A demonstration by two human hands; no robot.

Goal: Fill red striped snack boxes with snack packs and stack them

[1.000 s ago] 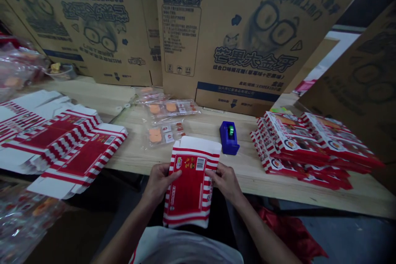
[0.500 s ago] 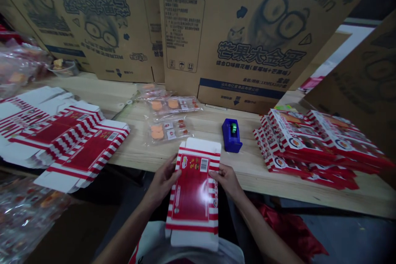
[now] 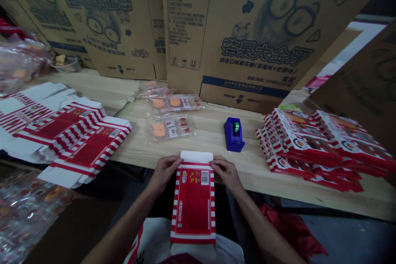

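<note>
Between my hands is a red-and-white striped carton (image 3: 194, 202), back panel with barcode facing up and a white end flap standing out at its far end. My left hand (image 3: 166, 171) pinches its far left corner by the flap. The far right corner is pinched by the thumb and fingers of my right hand (image 3: 227, 173). The carton's near end rests close to my lap. Just beyond it, a clear packet (image 3: 172, 127) of orange pieces and small sachets lies on the table. A blue tape dispenser (image 3: 234, 135) with green tape stands to the right.
Flattened striped cartons (image 3: 89, 148) are piled at the left, partly over the table edge. Filled boxes (image 3: 309, 144) are stacked at the right. Large cardboard boxes (image 3: 185, 29) line the back. Bagged packets (image 3: 24, 210) sit low at the left, and more packets (image 3: 173, 101) lie mid-table.
Both hands have moved from the carton's sides up to its far corners. The carton has shifted slightly nearer to me, and its far flap now stands out as a separate white tab.
</note>
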